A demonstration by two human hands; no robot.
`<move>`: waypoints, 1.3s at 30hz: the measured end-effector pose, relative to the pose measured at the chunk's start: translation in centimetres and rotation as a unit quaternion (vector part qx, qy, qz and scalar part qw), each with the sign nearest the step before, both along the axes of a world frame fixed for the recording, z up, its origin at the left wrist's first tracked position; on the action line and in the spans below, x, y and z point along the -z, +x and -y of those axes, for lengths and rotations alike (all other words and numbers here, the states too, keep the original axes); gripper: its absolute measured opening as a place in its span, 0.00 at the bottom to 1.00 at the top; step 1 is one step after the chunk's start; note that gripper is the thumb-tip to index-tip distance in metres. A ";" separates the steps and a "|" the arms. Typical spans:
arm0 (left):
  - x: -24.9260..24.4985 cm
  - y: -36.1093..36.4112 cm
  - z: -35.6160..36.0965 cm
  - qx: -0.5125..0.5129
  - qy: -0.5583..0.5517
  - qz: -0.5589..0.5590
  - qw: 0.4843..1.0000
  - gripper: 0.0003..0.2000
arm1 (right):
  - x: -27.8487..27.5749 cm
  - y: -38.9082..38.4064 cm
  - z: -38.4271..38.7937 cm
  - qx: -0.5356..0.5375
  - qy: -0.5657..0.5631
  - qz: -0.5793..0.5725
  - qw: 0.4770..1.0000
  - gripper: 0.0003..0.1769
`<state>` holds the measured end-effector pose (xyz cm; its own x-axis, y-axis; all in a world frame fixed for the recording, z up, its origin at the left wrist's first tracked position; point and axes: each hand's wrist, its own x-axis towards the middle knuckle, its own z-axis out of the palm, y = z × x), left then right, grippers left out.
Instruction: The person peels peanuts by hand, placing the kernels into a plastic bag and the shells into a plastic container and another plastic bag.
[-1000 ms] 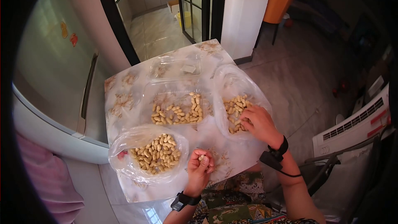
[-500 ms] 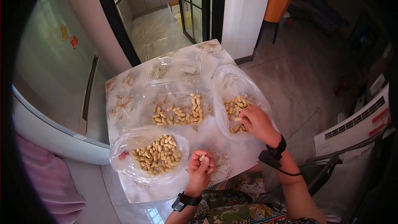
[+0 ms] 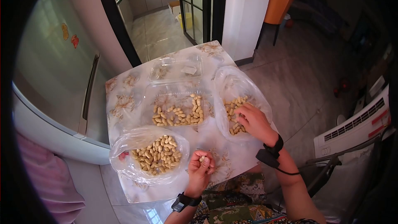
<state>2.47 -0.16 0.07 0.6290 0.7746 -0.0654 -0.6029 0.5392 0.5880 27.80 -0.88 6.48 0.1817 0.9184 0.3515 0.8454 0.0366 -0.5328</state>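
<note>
Above the table's near edge, my left hand (image 3: pixel 200 168) is closed, with a pale peanut (image 3: pixel 202 159) held between thumb and fingers. My right hand (image 3: pixel 253 120) reaches over the right-hand plastic bag (image 3: pixel 224 79), its fingers curled down among the peanuts (image 3: pixel 235 104) there. Whatever its fingertips grip is hidden. To the left of my left hand lies another open plastic bag (image 3: pixel 120 143) with a large heap of peanuts (image 3: pixel 157 155). A clear plastic tray (image 3: pixel 149 99) between the two bags holds peanuts along its near and right sides.
Behind the tray lies its clear lid (image 3: pixel 170 63), with a small white packet (image 3: pixel 188 70) on it. The flowered table (image 3: pixel 124 83) stands beside a fridge (image 3: pixel 54 70) on the left. An orange chair (image 3: pixel 280 6) and a white appliance (image 3: pixel 352 124) are at the right.
My right hand has shifted very slightly left and up over the right bag, its fingers curling in more. My left hand stays in place with its peanut.
</note>
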 end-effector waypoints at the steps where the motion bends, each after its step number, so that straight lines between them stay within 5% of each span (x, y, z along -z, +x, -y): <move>1: -0.1 0.0 0.0 0.000 0.001 -0.002 1.000 0.06 | 0.0 0.0 -0.5 -0.010 0.032 0.003 0.999 0.05; 11: -0.1 0.0 0.1 0.000 -0.001 -0.003 1.000 0.06 | 1.6 0.1 -2.5 -0.013 0.012 0.023 1.000 0.08; 13: -0.1 0.0 0.0 0.001 -0.003 0.000 1.000 0.05 | 1.2 -0.4 -1.7 0.020 0.025 -0.254 0.967 0.07; 14: -0.1 0.0 0.1 0.003 -0.006 0.001 1.000 0.05 | 0.9 -0.5 -1.3 0.021 0.024 -0.252 0.967 0.07; 16: -0.2 0.0 0.1 0.005 -0.004 0.000 1.000 0.05 | 0.0 -0.5 -0.3 -0.024 0.022 -0.467 0.884 0.08; 35: 0.0 -0.1 0.0 0.002 -0.004 -0.001 1.000 0.04 | 0.6 -1.0 1.2 0.045 0.003 -0.512 0.858 0.07; 38: 0.1 -0.1 0.1 0.002 -0.012 -0.018 1.000 0.04 | 1.3 -1.4 1.2 0.062 0.040 -0.476 0.877 0.05; 39: 0.0 -0.2 0.1 -0.006 -0.018 -0.023 1.000 0.04 | 0.7 -1.9 1.1 0.094 0.093 -0.372 0.919 0.04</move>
